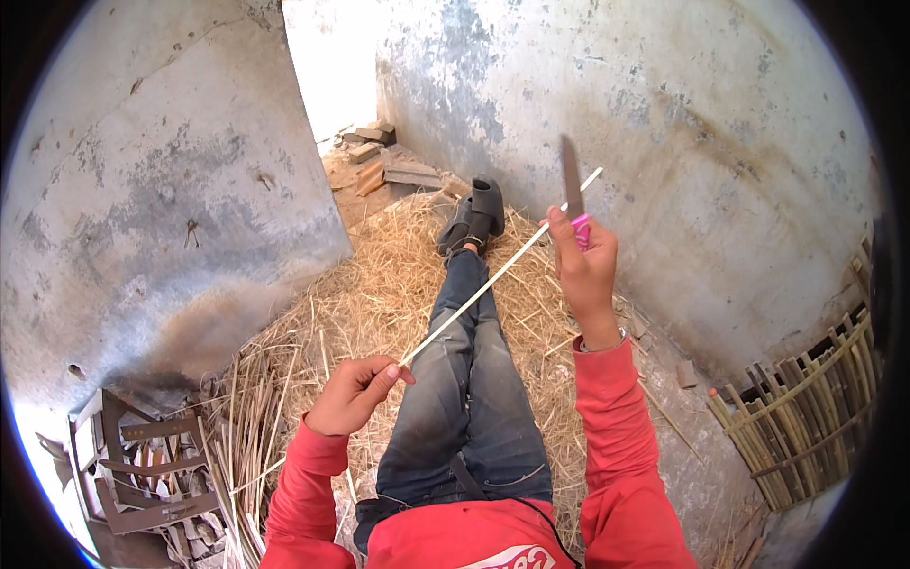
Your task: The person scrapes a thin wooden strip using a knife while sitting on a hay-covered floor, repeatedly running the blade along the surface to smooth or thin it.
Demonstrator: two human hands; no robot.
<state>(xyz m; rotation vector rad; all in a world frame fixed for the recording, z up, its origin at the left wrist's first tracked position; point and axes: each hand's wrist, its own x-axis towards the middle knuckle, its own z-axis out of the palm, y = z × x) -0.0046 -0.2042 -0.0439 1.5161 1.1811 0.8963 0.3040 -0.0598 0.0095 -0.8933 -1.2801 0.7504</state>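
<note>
Left hand (355,394): grip pinched on pale strip (493,276), diagonal mid-frame. Right hand (585,270): grip curled round knife (572,180), upper right of centre. I'd keep strip taut, blade shallow, thumb clear.

Long thin pale-green-white strip (474,299): lks like split bamboo or wood, smooth, slight sheen. Narrow brown-grey metal knife blade (572,180): matt, dull; its bright pink handle (580,230): plastic-lkg, smooth. Red long-sleeved top (436,531): soft matt cloth. Dk blue worn trousers (427,417): denim-type cloth, faded w/ dusty patches. Blk chunky shoes (486,204): matt, prob. rubber or plastic. Loose yellow-tan straw litter (379,275): dry, rough, fibrous. Grey-white wall (607,104): plaster-like, rough, flaking. Curved brown stick panel (806,412): wood, matt, coarse.
</note>
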